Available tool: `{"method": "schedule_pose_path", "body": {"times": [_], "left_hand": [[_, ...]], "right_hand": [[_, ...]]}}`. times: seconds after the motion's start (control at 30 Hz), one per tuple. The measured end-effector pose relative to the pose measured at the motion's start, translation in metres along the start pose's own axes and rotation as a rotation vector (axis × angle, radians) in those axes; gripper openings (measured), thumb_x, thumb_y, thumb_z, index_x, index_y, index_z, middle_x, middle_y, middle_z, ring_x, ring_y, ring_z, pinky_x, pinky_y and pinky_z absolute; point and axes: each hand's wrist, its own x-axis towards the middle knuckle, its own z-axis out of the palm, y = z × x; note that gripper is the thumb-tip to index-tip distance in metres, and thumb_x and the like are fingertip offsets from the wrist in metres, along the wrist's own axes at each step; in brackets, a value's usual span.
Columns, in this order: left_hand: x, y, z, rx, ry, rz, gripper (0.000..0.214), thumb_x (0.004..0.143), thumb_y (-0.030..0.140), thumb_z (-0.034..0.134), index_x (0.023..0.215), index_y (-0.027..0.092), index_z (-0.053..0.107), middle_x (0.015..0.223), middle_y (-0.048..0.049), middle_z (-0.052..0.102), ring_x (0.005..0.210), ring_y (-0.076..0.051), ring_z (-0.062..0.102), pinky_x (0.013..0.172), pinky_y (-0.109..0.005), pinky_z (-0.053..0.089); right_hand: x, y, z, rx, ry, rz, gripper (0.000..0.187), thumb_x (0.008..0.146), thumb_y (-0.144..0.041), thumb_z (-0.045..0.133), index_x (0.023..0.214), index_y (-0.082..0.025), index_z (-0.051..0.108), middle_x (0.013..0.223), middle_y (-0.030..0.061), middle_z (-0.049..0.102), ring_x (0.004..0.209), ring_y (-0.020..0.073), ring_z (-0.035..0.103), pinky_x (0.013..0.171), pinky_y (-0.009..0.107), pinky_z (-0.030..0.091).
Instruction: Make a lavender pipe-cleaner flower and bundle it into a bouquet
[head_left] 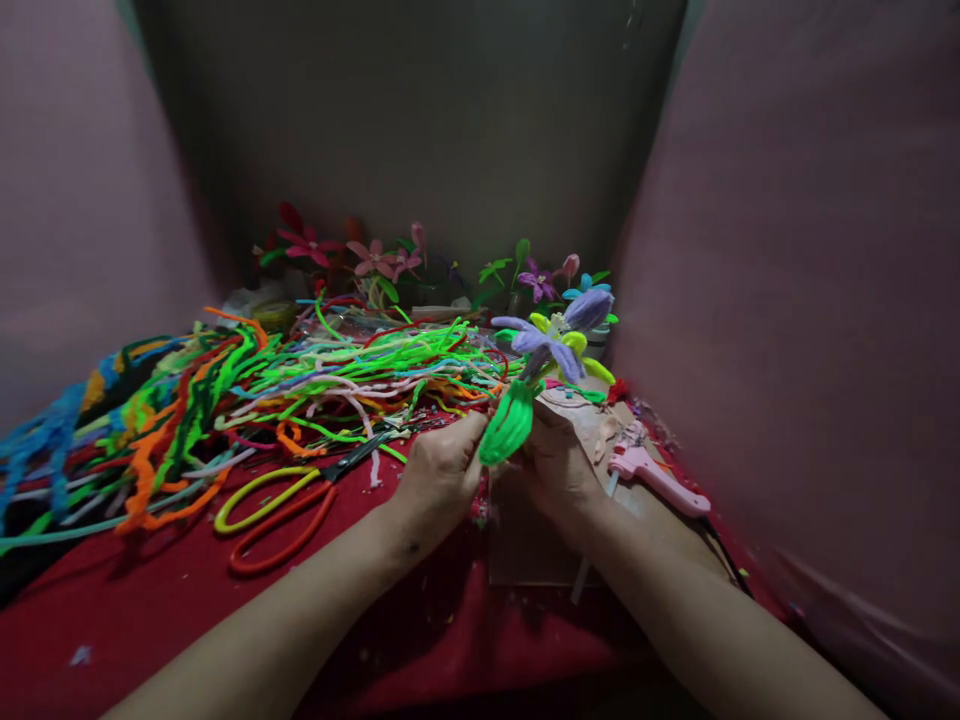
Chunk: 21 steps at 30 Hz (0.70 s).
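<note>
Between both hands, above the red cloth, stands a pipe-cleaner flower (551, 350) with lilac and yellow petals, a pale centre and a lilac bud. A bright green pipe-cleaner leaf (508, 425) sits low on its stem, in front of the fingers. My left hand (448, 455) is closed at the leaf's left side, thumb and fingers pinched by its lower edge. My right hand (561, 468) is closed around the stem area just behind the leaf. The leaf and the hands hide the lower stem and most fingertips.
Scissors (281, 495) with yellow and red handles lie left of my left hand. A heap of colourful pipe cleaners (352, 365) spreads behind them. A pink glue gun (656, 475) rests right on a cardboard sheet (536, 545). Finished flowers (375, 258) stand at the back.
</note>
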Motion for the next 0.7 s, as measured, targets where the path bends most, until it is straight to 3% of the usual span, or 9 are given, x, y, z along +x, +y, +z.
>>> {"method": "schedule_pose_path", "body": {"times": [0.13,0.23,0.33,0.47,0.6,0.7], "left_hand": [[0.001,0.006,0.004,-0.076,-0.073,-0.14,0.03,0.08,0.021,0.056,0.049,0.017,0.056,0.045,0.0017,0.053,0.045,-0.01,0.05,0.051,-0.021,0.038],[0.002,0.009,0.004,-0.395,-0.166,-0.286,0.03,0.081,0.024,0.056,0.052,0.015,0.055,0.044,0.0019,0.052,0.039,-0.008,0.047,0.044,-0.019,0.038],[0.002,0.005,0.003,-0.814,-0.299,-0.46,0.024,0.082,0.025,0.055,0.061,0.014,0.057,0.044,0.0056,0.045,0.03,-0.003,0.032,0.036,-0.017,0.037],[-0.002,-0.001,0.0,-1.159,-0.515,-0.581,0.016,0.084,0.017,0.05,0.071,0.011,0.058,0.045,0.0089,0.037,0.027,0.001,0.012,0.027,-0.013,0.03],[0.0,0.0,-0.005,-1.184,-0.609,-0.562,0.015,0.084,0.017,0.047,0.074,0.013,0.058,0.046,0.0106,0.033,0.026,0.001,0.007,0.025,-0.013,0.028],[0.004,0.005,-0.008,-0.821,-0.516,-0.463,0.022,0.086,0.028,0.047,0.073,0.014,0.057,0.046,0.009,0.036,0.027,-0.001,0.02,0.03,-0.015,0.031]], "right_hand": [[-0.005,-0.007,0.004,-0.177,-0.013,0.011,0.014,0.073,-0.033,0.063,0.071,-0.019,0.063,0.06,-0.0036,0.046,0.051,0.0085,0.032,0.047,0.024,0.023],[-0.004,-0.012,0.003,-0.248,-0.091,-0.013,0.017,0.077,-0.036,0.059,0.073,-0.021,0.063,0.059,-0.0031,0.049,0.051,0.0098,0.036,0.048,0.024,0.025],[0.0,-0.013,-0.003,-0.249,-0.154,-0.032,0.015,0.076,-0.035,0.061,0.071,-0.021,0.064,0.058,-0.0035,0.05,0.052,0.0099,0.039,0.05,0.024,0.029],[0.003,-0.012,-0.008,-0.065,-0.322,0.04,0.015,0.075,-0.033,0.062,0.071,-0.02,0.066,0.049,-0.0049,0.044,0.048,0.0092,0.038,0.052,0.024,0.033],[0.0,-0.012,-0.005,0.034,-0.34,0.064,0.011,0.073,-0.03,0.063,0.076,-0.02,0.067,0.053,-0.0037,0.047,0.048,0.0087,0.038,0.05,0.023,0.031],[-0.002,-0.015,-0.004,-0.118,-0.208,0.015,0.013,0.075,-0.031,0.061,0.07,-0.019,0.065,0.057,-0.0021,0.048,0.054,0.0099,0.041,0.05,0.023,0.031]]}}
